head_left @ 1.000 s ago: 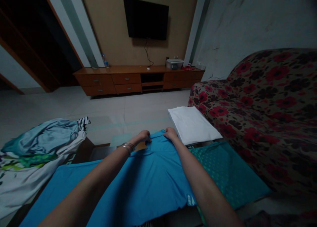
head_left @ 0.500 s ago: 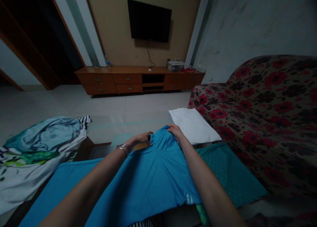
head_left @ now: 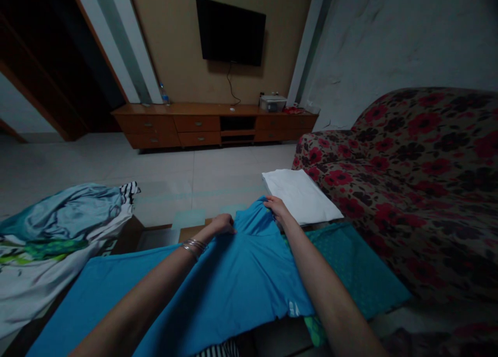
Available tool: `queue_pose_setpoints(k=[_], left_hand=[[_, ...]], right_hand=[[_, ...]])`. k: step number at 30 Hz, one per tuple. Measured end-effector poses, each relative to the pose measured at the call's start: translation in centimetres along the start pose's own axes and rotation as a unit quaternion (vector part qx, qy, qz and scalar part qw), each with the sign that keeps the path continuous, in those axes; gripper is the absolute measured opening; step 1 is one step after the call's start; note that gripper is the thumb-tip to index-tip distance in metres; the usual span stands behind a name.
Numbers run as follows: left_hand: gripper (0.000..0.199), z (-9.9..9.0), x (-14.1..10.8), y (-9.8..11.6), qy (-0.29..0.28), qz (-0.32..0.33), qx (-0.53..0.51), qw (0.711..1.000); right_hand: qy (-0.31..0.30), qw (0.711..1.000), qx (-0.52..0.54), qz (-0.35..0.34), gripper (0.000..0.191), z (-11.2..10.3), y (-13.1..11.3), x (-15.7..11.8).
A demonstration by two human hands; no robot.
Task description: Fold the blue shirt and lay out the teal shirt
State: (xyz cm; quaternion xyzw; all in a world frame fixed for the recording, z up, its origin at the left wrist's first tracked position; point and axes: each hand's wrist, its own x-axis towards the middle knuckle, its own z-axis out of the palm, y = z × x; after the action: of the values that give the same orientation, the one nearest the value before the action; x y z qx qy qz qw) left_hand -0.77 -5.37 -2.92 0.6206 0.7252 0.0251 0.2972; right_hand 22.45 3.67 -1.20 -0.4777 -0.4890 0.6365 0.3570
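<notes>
A bright blue garment with white lettering near its lower right edge is spread out in front of me. Gathered fabric rises at its far end, above a seam. My right hand pinches the top of that gathered part. At its left side, my left hand is closed on the cloth near the seam, fingertips partly hidden. Several bracelets circle my left wrist. Beneath the garment, black-and-white striped cloth and a bit of green fabric peek out at the near edge.
A clothes pile lies to the left. On the right are a folded white cloth, a teal patterned cloth and a floral sofa. Beyond the tiled floor stands a wooden TV cabinet, under a wall-mounted television.
My left hand has moved slightly down and left along the garment, and its fingers have closed on the cloth. The right hand keeps its hold. The view has shifted a little.
</notes>
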Motion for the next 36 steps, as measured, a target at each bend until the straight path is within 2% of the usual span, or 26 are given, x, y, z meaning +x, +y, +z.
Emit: queue_pose_setpoints(k=[6,11,14,16,18,19,21,22,23,25,27,28,30,33,36], left_hand=[[0.015,0.2,-1.0,0.5,0.028,0.009,0.024,0.999],[0.032,0.1,-1.3,-0.5,0.046,0.031,-0.017,0.998],[0.043,0.5,-1.2,-0.9,0.048,0.034,-0.047,0.997],[0.044,0.9,-1.2,-1.1,0.052,0.039,-0.060,0.996],[0.039,1.3,-1.1,-1.1,0.060,0.046,-0.066,0.995],[0.035,1.4,-1.1,-1.2,0.066,0.050,-0.067,0.994],[0.025,1.7,-1.2,-1.3,0.078,0.060,-0.067,0.993],[0.022,1.8,-1.2,-1.4,0.083,0.066,-0.068,0.992],[0.021,1.9,-1.1,-1.6,0.087,0.074,-0.071,0.991],[0.025,2.1,-1.0,-1.8,0.091,0.090,-0.081,0.989],[0.031,2.1,-0.9,-2.1,0.084,0.105,-0.096,0.986],[0.033,2.0,-0.8,-2.3,0.078,0.114,-0.104,0.985],[0.034,1.9,-0.7,-2.7,0.062,0.129,-0.119,0.983],[0.030,1.6,-0.7,-3.2,0.046,0.150,-0.131,0.979],[0.021,1.4,-0.7,-3.4,0.057,0.169,-0.127,0.976]], right_hand=[[-0.005,1.000,0.003,-0.012,0.026,0.1,-1.1,-1.0],[-0.010,1.000,-0.001,-0.025,0.027,0.2,-2.3,-2.2],[-0.030,0.997,-0.046,-0.054,0.029,0.4,-2.9,-4.3],[-0.065,0.984,-0.115,-0.118,0.029,0.7,-3.1,-7.2],[-0.155,0.943,-0.214,-0.201,0.030,0.8,-2.9,-11.3],[-0.224,0.907,-0.270,-0.232,0.031,0.8,-2.7,-13.5],[-0.357,0.825,-0.369,-0.235,0.031,0.4,-2.1,-17.6],[-0.393,0.797,-0.403,-0.221,0.031,0.0,-1.7,-19.2],[-0.402,0.784,-0.427,-0.204,0.031,-0.5,-1.3,-20.2],[-0.346,0.798,-0.459,-0.183,0.030,-1.9,-0.4,-20.9],[-0.233,0.822,-0.487,-0.178,0.030,-3.3,0.3,-19.9],[-0.176,0.826,-0.505,-0.180,0.031,-3.9,0.6,-19.1],[-0.092,0.815,-0.542,-0.184,0.037,-4.8,1.1,-17.2],[-0.051,0.789,-0.584,-0.183,0.046,-5.0,2.1,-15.0],[-0.054,0.779,-0.603,-0.164,0.040,-4.6,3.5,-13.6]])
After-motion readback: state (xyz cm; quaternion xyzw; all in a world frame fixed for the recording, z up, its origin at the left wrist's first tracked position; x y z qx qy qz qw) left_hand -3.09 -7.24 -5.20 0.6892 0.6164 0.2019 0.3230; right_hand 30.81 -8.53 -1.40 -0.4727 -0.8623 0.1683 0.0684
